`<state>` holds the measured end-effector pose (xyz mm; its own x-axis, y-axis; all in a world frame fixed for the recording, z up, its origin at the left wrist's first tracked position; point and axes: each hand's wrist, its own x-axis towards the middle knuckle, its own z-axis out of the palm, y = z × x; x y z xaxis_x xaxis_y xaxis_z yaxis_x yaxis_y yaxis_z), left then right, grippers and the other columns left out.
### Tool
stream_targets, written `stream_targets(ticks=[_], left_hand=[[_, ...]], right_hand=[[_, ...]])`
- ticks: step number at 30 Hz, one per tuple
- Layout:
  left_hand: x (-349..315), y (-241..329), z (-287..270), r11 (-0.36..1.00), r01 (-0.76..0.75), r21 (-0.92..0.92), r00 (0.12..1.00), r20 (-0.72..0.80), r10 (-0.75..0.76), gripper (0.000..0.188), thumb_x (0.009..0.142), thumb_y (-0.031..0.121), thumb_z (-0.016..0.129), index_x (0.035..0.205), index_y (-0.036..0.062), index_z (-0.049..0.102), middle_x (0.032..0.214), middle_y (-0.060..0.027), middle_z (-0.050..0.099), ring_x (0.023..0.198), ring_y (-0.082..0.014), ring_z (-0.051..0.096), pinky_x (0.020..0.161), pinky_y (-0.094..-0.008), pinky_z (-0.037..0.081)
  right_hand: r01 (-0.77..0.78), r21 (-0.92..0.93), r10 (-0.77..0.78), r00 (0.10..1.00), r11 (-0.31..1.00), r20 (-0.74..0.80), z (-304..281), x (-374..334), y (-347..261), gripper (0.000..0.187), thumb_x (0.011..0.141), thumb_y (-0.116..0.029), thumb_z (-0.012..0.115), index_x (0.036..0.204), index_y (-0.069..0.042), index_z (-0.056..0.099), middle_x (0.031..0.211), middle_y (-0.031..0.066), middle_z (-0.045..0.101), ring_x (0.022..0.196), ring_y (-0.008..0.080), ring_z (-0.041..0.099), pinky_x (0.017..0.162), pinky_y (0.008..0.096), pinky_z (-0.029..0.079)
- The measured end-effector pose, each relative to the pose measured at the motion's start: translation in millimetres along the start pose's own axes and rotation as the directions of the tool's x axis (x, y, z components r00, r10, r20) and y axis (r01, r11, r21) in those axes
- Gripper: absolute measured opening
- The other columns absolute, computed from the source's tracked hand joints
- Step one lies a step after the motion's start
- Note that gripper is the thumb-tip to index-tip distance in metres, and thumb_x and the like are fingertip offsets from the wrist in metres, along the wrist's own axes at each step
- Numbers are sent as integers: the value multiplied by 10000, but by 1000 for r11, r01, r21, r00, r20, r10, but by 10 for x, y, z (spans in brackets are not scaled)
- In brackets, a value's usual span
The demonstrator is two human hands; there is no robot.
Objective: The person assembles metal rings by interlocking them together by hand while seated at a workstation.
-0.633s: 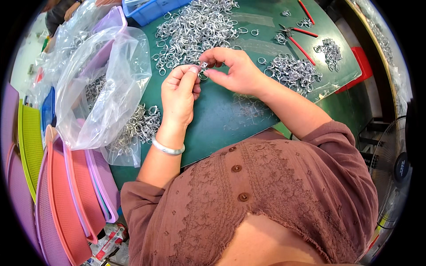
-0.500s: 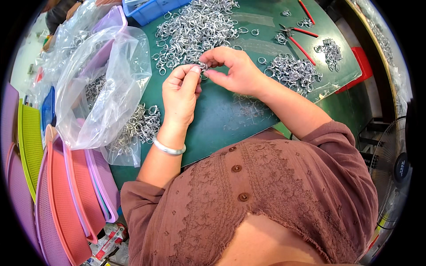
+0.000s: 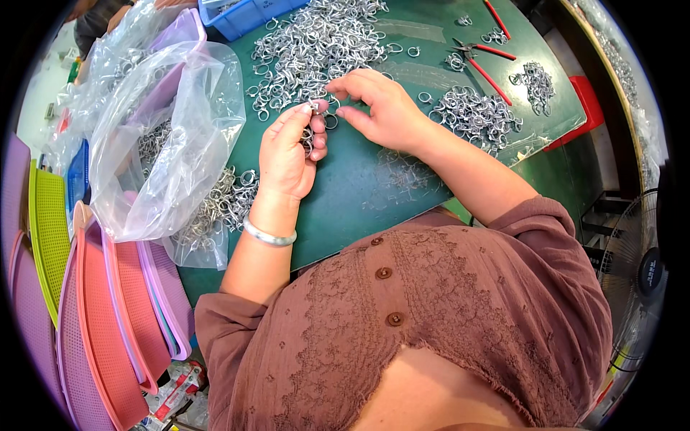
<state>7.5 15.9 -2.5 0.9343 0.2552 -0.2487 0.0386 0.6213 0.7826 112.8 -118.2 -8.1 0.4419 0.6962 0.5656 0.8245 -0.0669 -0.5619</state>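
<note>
My left hand, with a silver bangle on its wrist, is closed on several silver rings; some show between the palm and the curled fingers, and one sits at the thumb tip. Just to its right, my right hand is held with thumb and fingers apart and nothing visible between them. A few loose rings lie on the green table between the two hands. Beyond them spreads a large heap of silver rings. A smaller pile of rings lies right of my right forearm.
Red-handled pliers lie at the far right near a small ring cluster. A clear plastic bag with rings stands at the left, beside another ring pile. Stacked colourful baskets fill the lower left; a blue bin is behind.
My right thumb and fingers have come away from the left fingertips and spread apart. The left hand has turned slightly, so the rings in its palm now show.
</note>
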Motion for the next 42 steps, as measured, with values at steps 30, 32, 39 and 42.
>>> stream_targets(ticks=[30,32,39,42], left_hand=[[7,-8,-27,966,-81,245,984,-133,116,83,792,111,555,819,45,597,636,23,500,516,-58,435,438,-175,322],[-1,-11,-14,952,-88,294,986,-109,125,87,795,96,547,840,39,594,633,19,494,521,-62,431,448,-180,322],[-60,-33,54,915,-166,367,984,-2,180,106,789,79,558,863,24,611,621,21,515,516,-43,429,448,-178,309],[-65,-46,56,882,-234,410,970,31,243,96,777,68,586,857,21,611,641,21,529,533,-35,430,461,-173,313]], right_hand=[[17,22,-18,999,1000,29,51,-5,-43,151,678,-18,614,803,-46,536,753,71,559,735,237,552,661,323,432],[29,83,-29,1000,996,-3,33,-1,-55,143,684,3,602,808,-40,544,752,72,566,723,221,563,645,304,446],[-11,215,17,1000,977,-24,-3,-11,-60,152,687,28,589,822,-34,556,771,78,576,727,212,575,642,291,459],[-27,271,44,997,962,-56,12,-12,-78,177,683,27,587,845,-32,547,771,89,571,724,230,579,634,300,460]])
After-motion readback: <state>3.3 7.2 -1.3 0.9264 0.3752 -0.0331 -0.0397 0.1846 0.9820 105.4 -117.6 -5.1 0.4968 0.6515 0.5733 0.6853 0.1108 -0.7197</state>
